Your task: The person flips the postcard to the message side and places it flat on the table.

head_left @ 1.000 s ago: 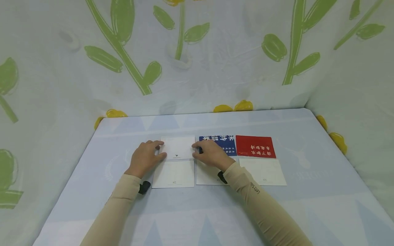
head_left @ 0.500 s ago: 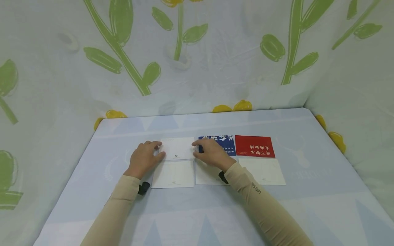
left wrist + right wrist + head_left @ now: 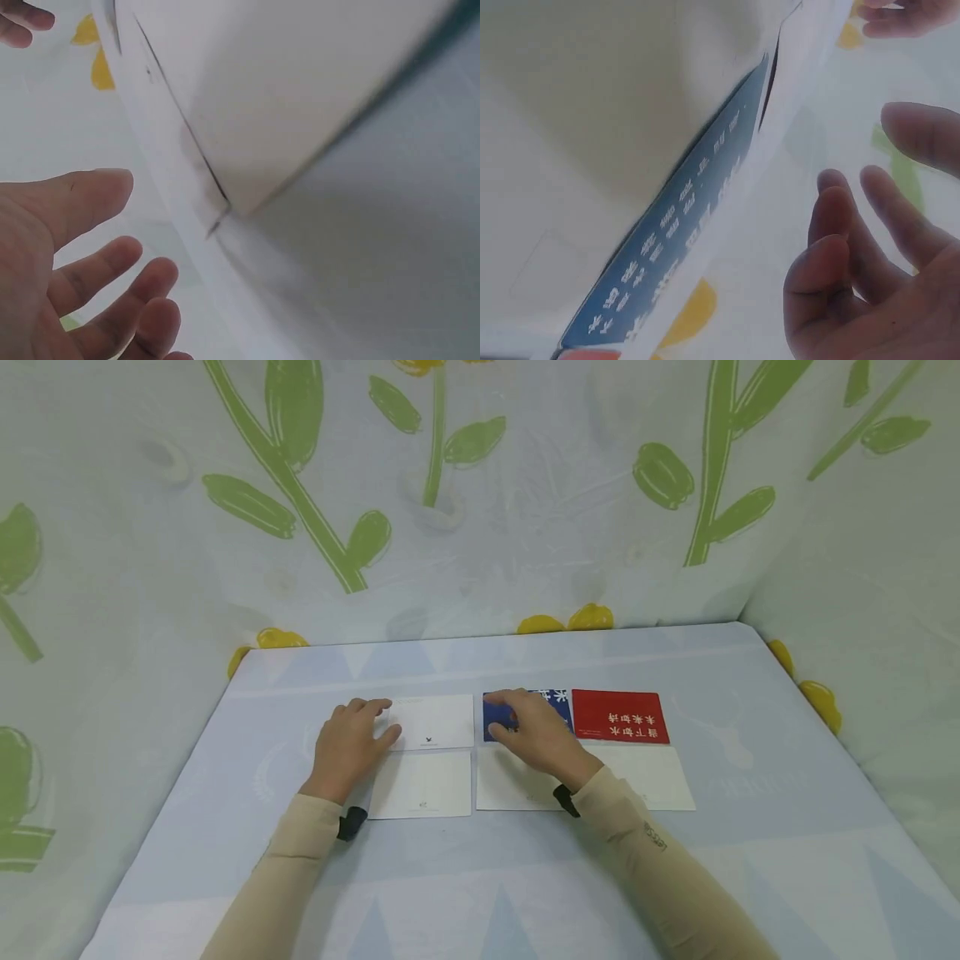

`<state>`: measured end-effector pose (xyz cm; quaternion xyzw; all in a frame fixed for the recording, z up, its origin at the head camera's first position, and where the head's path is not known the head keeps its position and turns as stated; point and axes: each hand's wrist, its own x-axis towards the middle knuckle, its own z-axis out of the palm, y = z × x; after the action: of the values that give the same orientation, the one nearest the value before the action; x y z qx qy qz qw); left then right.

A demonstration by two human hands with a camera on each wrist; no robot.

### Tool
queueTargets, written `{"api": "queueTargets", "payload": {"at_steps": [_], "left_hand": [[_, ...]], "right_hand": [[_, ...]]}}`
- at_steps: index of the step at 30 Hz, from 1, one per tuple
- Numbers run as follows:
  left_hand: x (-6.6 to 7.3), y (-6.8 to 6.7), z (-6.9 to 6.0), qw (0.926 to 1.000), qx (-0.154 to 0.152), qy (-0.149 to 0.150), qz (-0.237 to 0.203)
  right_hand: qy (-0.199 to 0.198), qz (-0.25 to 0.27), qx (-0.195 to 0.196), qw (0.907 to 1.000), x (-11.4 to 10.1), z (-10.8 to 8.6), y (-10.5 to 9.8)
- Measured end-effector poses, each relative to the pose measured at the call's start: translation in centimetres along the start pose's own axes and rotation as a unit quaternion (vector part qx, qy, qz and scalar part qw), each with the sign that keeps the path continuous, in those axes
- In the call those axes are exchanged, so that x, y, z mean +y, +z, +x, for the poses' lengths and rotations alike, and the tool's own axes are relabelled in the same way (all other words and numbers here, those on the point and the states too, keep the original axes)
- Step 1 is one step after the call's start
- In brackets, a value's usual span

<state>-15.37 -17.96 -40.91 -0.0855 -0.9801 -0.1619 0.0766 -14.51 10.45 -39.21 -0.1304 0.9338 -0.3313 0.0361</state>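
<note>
Six-sided arrangements aside, flat cards lie in two rows on the table. In the back row are a white card (image 3: pixel 432 723) with a small dark mark, a blue card (image 3: pixel 561 700) with white characters and a red card (image 3: pixel 621 717). White cards (image 3: pixel 422 787) make up the front row. My left hand (image 3: pixel 347 747) is beside the back white card's left edge, thumb and fingers apart, holding nothing. Over the blue card, partly covering it, hovers my right hand (image 3: pixel 542 737). In the right wrist view its fingers (image 3: pixel 831 259) are loosely bent around nothing.
The pale table (image 3: pixel 442 885) has faint blue triangles. A white cloth (image 3: pixel 562 527) printed with green leaves and yellow flowers hangs behind it and at both sides. Dark wrist cameras (image 3: pixel 352 823) sit under the beige sleeves (image 3: pixel 660 860).
My right hand has moved right, from the back white card's right edge to over the blue card. The left hand stays almost in place beside the white card. The cards look unmoved.
</note>
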Motion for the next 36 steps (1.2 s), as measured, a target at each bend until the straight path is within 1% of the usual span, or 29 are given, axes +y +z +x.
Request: {"api": "queueTargets", "payload": {"at_steps": [5,8,11,14,18,26,30,36], "left_hand": [[1.1,-0.2,0.0,0.9995,0.013,0.027,-0.004],[1.7,-0.4,0.0,0.9991,0.015,0.040,-0.006],[2.3,-0.5,0.1,0.9989,0.010,0.046,-0.008],[2.7,-0.5,0.2,0.9988,0.003,0.049,-0.009],[3.2,-0.4,0.4,0.9986,-0.006,0.051,-0.009],[4.2,0.2,0.7,0.9981,-0.021,0.057,-0.012],[4.7,0.5,0.8,0.9973,-0.032,0.065,-0.011],[5.6,0.7,1.1,0.9959,-0.036,0.082,-0.009]], "right_hand": [[-0.001,0.002,0.014,0.9999,0.4,-0.8,-0.9],[-0.002,0.003,0.027,0.9996,0.7,-1.2,-1.4],[-0.003,0.004,0.038,0.9993,1.2,-1.4,-1.9],[0.005,0.004,0.041,0.9991,1.8,-1.5,-2.3],[0.020,0.003,0.037,0.9991,2.5,-1.7,-2.6],[0.033,-0.012,0.028,0.9990,4.1,-2.3,-3.4],[0.046,-0.012,0.030,0.9984,4.9,-2.8,-3.8],[0.048,-0.020,0.035,0.9980,5.8,-3.3,-4.4]]}}
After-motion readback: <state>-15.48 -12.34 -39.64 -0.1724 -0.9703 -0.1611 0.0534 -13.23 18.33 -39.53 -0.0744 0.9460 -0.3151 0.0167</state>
